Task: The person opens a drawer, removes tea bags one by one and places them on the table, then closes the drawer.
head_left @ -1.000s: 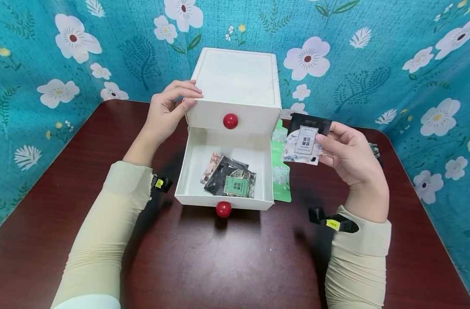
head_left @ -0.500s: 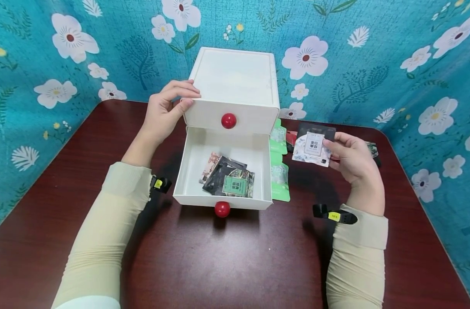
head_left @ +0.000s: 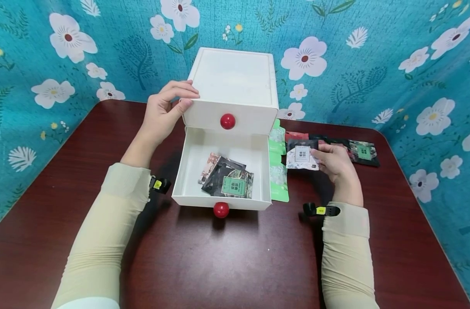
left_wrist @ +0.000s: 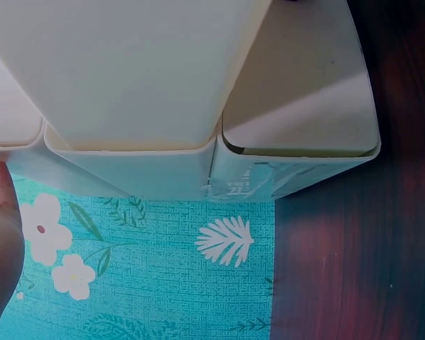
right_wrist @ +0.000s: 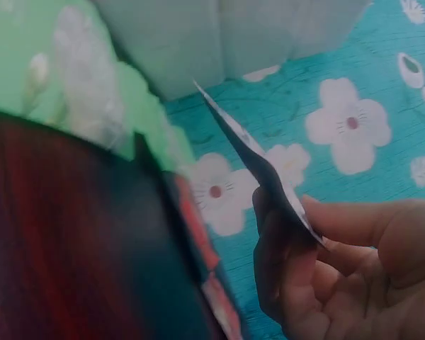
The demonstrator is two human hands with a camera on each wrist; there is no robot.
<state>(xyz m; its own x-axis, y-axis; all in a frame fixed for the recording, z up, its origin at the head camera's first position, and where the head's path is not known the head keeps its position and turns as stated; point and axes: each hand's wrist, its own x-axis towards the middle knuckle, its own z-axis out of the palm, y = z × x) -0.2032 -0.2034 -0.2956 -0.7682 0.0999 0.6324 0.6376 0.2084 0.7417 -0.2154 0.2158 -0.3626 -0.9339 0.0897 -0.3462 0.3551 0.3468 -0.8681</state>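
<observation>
A white drawer box (head_left: 233,77) with red ball knobs stands on the table, its lowest drawer (head_left: 186,178) pulled out. Several tea sachets (head_left: 234,185) lie in that drawer, a black one with a green label on top. My left hand (head_left: 167,107) rests on the box's upper left front corner, fingers over the top and thumb at the front edge. To the right of the box, my right hand (head_left: 337,163) pinches a black-and-white tea sachet (head_left: 302,156) between thumb and fingers. In the right wrist view this sachet (right_wrist: 251,152) is seen edge-on.
Green pouches (head_left: 278,178) lie along the box's right side. Behind the right hand is a row of sachets, a red one (head_left: 296,136) at its left and a black one with a green label (head_left: 364,152) at its right. A flowered blue cloth (head_left: 142,43) hangs behind the dark table (head_left: 235,257).
My right hand has carried the sachet lower, first rightward and then back left, uncovering the sachet row behind it. My left hand stays at the box's corner.
</observation>
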